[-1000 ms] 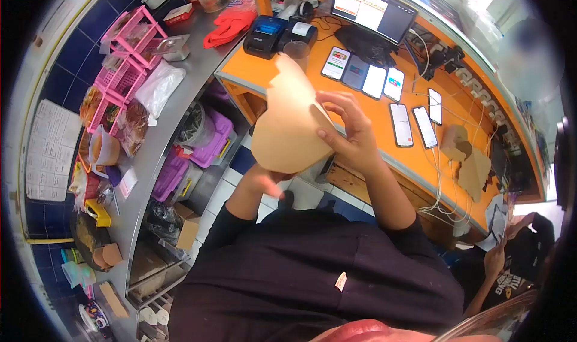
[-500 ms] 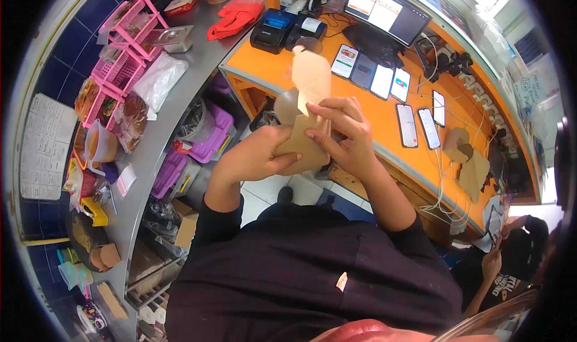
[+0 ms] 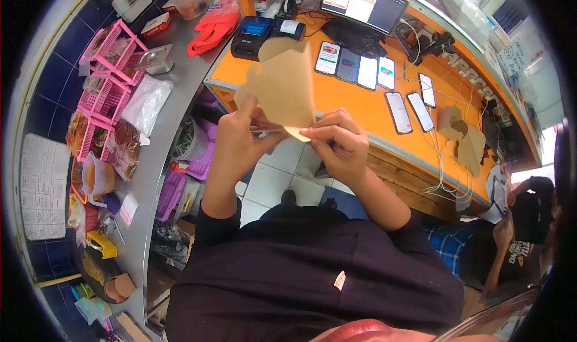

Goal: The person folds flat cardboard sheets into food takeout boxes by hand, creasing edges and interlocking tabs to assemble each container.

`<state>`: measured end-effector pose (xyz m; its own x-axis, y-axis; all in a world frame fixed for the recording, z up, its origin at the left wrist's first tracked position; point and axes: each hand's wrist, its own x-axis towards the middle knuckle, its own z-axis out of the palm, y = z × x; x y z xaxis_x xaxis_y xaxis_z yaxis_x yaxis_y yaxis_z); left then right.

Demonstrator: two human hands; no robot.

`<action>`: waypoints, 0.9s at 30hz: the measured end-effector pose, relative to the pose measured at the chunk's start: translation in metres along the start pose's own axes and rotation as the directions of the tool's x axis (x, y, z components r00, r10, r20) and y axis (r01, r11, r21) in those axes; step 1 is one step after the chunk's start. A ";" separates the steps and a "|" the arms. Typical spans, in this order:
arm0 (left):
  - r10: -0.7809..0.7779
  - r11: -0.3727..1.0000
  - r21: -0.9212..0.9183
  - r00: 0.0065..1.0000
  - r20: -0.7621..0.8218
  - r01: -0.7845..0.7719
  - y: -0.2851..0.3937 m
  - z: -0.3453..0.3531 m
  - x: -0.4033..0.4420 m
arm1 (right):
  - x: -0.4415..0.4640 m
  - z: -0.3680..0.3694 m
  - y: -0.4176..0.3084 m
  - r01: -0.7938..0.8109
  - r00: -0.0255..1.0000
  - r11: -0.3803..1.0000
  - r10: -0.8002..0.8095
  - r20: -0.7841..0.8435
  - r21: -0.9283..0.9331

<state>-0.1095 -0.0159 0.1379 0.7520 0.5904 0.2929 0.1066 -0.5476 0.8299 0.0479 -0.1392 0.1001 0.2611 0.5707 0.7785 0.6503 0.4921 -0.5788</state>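
Note:
A brown cardboard piece (image 3: 286, 87), partly folded, is held up in front of my chest, between the steel counter and the orange desk. My left hand (image 3: 237, 144) grips its lower left side, with some fingers hidden behind the card. At the lower right corner, my right hand (image 3: 341, 142) pinches the edge between thumb and fingers. The card's upper part overlaps the view of the desk near a black printer (image 3: 251, 37).
Several phones (image 3: 366, 72) and white cables lie on the orange desk (image 3: 336, 102), below a monitor (image 3: 363, 4). Pink baskets (image 3: 105, 102) and bags stand on the steel counter (image 3: 171, 90) at left. Another person (image 3: 511, 240) is at the lower right.
The cardboard has been turned and folded, and now stands more upright. My left hand moved from beneath it to its left side; my right hand shifted down to its lower corner.

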 end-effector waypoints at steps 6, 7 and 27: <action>0.072 0.941 -0.332 0.997 0.031 -0.058 -0.012 0.013 -0.002 | 0.003 0.002 -0.005 -0.115 0.976 0.989 0.130 -0.175 0.093; 0.089 0.922 -0.380 0.996 0.016 -0.077 -0.012 0.018 -0.003 | 0.005 0.002 -0.008 -0.078 0.976 0.995 0.088 -0.200 0.056; 0.388 0.914 0.023 0.887 0.252 -0.406 0.028 -0.026 0.005 | 0.005 -0.003 -0.011 -0.118 0.990 0.988 0.109 0.090 0.098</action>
<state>-0.1193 -0.0127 0.1750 0.8719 0.1619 0.4622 -0.1932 -0.7534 0.6285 0.0439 -0.1435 0.1113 0.2649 0.6782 0.6854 0.5418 0.4833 -0.6877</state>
